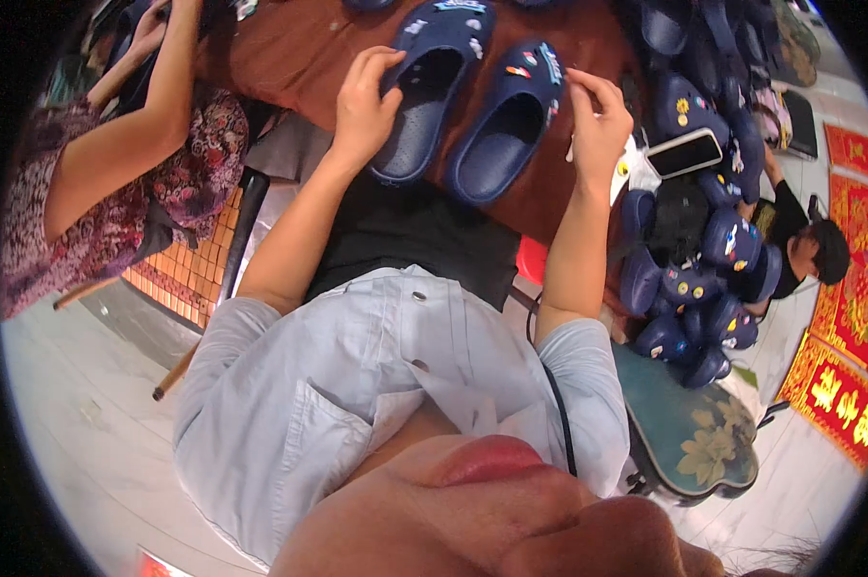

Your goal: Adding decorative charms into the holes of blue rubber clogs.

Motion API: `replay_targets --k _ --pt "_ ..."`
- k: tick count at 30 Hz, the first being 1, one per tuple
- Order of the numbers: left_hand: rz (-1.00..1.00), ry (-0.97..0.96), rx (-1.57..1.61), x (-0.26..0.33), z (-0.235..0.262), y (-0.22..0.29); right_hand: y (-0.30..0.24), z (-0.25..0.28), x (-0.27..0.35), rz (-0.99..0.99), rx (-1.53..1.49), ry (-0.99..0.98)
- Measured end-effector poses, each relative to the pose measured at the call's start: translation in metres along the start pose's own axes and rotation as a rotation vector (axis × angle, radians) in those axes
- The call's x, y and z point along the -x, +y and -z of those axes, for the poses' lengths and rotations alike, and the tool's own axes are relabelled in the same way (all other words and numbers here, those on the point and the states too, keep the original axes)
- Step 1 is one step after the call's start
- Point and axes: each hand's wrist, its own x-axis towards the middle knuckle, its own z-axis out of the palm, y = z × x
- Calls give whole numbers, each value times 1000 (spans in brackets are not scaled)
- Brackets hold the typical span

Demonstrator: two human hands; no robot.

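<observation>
Closest to the camera, past the wearer's own face, comes a pale grey-blue short-sleeved shirt (357, 337), with black cloth (415, 231) over the lap beyond it. Two navy-blue foam clogs decorated with small coloured charms lie side by side at the near edge of the counter (299, 48), which is spread with reddish-brown cloth; their heels point toward the wearer. At the left clog (436, 91), the left hand (364, 108) has its fingers bent along the outer edge, a narrow gap between thumb and forefinger; whether they grip the rim I cannot tell. By the toe of the right clog (506, 125), the right hand (599, 120) has its fingers drawn in narrowly; whether anything is held between them cannot be made out.

Toward the counter's right edge, a phone with a pale screen (684, 154) lies next to more navy clogs, and a heap of charm-covered clogs (732, 240) rises above a green seat with a pale flower print (693, 413). Beyond the left corner, a co-worker in patterned clothing (203, 144) raises a bare arm. Farther right, another person in black (790, 231) is near red-and-gold banners (852, 288).
</observation>
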Motion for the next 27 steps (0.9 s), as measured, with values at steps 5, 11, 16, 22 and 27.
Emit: replay_targets --k 5,11,16,22,27 --pt "3 -23 -11 -2 4 -1 54 64 55 -233 116 326" --pt "26 -65 32 -9 0 -1 91 98 124 -483 -21 479" --pt "-25 -94 57 -19 -20 -1 111 95 131 -420 290 368" --pt "137 -166 27 -15 -8 13 102 66 98 -230 546 128" --pt "130 -118 78 -10 3 24 94 49 90 -276 706 123"
